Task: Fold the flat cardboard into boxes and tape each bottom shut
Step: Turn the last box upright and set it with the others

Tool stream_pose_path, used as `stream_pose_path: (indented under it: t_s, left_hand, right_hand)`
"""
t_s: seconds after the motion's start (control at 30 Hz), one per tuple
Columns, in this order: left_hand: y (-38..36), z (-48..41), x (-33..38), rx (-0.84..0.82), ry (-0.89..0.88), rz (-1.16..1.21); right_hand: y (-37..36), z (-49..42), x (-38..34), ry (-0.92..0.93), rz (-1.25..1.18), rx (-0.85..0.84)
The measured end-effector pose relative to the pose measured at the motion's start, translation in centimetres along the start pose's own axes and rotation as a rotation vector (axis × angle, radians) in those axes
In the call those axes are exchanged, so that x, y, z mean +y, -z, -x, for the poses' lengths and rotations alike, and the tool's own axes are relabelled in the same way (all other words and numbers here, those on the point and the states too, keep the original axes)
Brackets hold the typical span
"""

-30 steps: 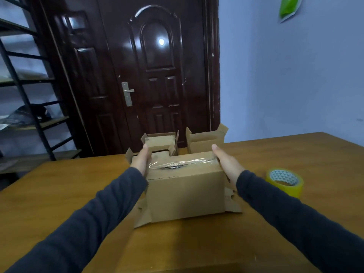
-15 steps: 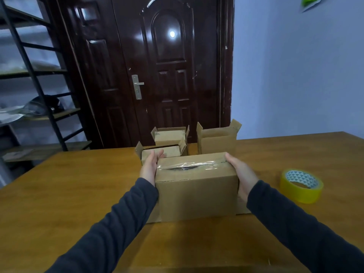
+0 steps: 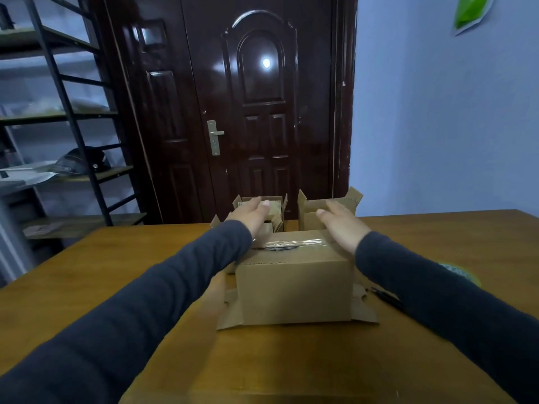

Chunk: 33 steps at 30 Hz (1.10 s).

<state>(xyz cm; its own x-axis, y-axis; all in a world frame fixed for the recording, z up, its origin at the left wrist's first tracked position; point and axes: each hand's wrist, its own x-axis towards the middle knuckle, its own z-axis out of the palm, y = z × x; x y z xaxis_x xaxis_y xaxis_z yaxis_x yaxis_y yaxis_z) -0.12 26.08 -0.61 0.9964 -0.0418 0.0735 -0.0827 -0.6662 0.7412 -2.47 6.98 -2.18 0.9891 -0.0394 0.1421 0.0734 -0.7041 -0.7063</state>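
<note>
A brown cardboard box stands upside down on the wooden table, its bottom on top and sealed with clear tape. Its open flaps spread flat on the table. My left hand hovers above the box's far left corner, fingers apart, holding nothing. My right hand hovers above the far right corner, also open and off the box. Both sleeves are dark.
Behind the box stand two folded boxes, open side up: one at the back left, one at the back right. A yellow tape roll is mostly hidden behind my right arm. A dark door and a metal shelf lie beyond the table.
Both hands have let go of the taped box's sides and lifted above its far corners. The box now rests on the table with its flaps spread.
</note>
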Motion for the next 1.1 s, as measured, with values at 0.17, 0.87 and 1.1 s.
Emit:
stream_pose_path:
  t_s: [0.17,0.87,1.1]
  left_hand:
    - [-2.1,-0.5,4.1,0.018,0.022,-0.157]
    - [4.0,-0.5,4.2,-0.143,0.597,0.332]
    - [6.1,1.2,8.8,0.016,0.25,0.426]
  right_hand:
    - [-1.4,-2.9,-3.9,0.093,0.502,-0.037]
    - [6.0,0.4,-4.3,-0.372,0.087,-0.133]
    - [12.5,2.8,-4.8,-0.161,0.03,0.22]
